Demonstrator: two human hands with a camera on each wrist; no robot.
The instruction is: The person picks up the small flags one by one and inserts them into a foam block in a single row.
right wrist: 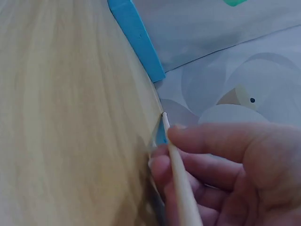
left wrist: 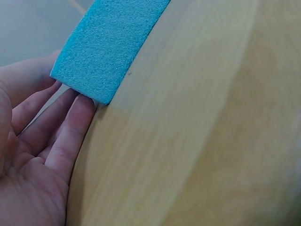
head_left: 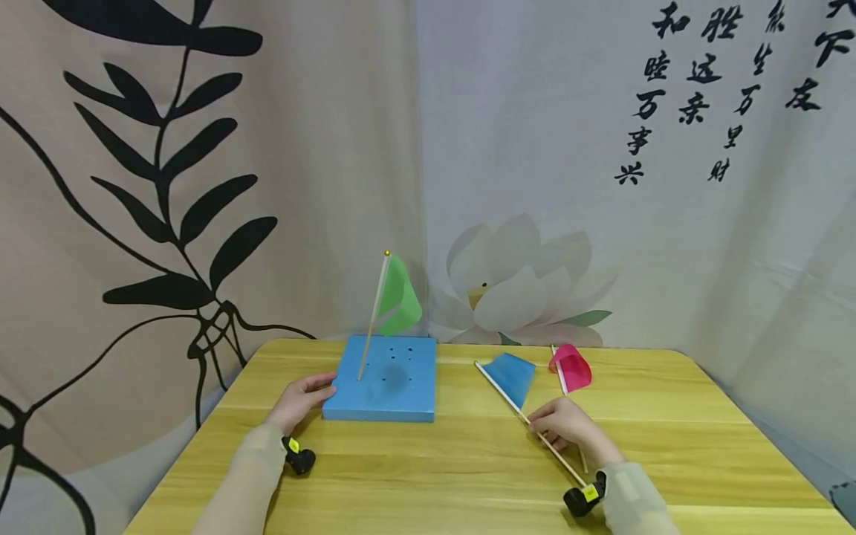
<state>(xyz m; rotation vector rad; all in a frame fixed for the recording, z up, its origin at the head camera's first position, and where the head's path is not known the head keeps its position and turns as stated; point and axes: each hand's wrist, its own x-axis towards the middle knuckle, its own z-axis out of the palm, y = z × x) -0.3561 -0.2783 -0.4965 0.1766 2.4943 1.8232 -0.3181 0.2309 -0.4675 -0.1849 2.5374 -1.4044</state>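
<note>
A blue foam block [head_left: 381, 401] with small holes in its top lies on the table. A green flag [head_left: 399, 297] on a pale stick stands in it, leaning slightly right. My left hand [head_left: 301, 401] rests against the block's left side, its fingers [left wrist: 77, 115] fairly straight and touching the end face. To the right, my right hand [head_left: 568, 425] pinches the pale stick [right wrist: 181, 186] of a blue flag [head_left: 511, 377] between thumb and fingers; the stick slants low over the table. A pink-red flag [head_left: 574, 366] lies just beyond, its stick partly hidden by the right hand.
The wooden table [head_left: 481, 475] has its far edge against a printed curtain [head_left: 348, 148] showing dark leaves, a pale lotus and black characters. Small black cameras sit on both wrists.
</note>
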